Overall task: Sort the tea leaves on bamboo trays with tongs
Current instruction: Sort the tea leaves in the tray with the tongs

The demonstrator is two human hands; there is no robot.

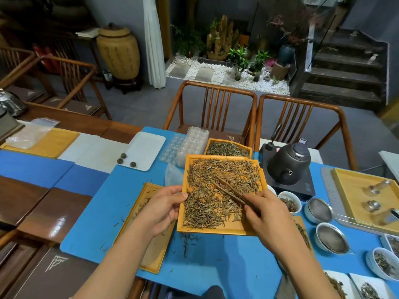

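The left hand grips the left rim of the bamboo tray, thumb over the edge, fingers curled beneath it. The tray is held over the blue mat and is covered with a loose layer of tea leaves — thickest along its left and lower parts. The right hand pinches dark wooden tongs at their near end; the tips lie on the leaves near the tray's centre, the 2 arms narrowly parted. A second bamboo tray sits on the mat under the left forearm, carrying few leaves. A third tray, heaped with greener leaves, stands just behind the held one. Stray leaves lie scattered on the mat below the held tray's near edge. A dark kettle rests on its base to the right — beside it, white bowls and strainers.
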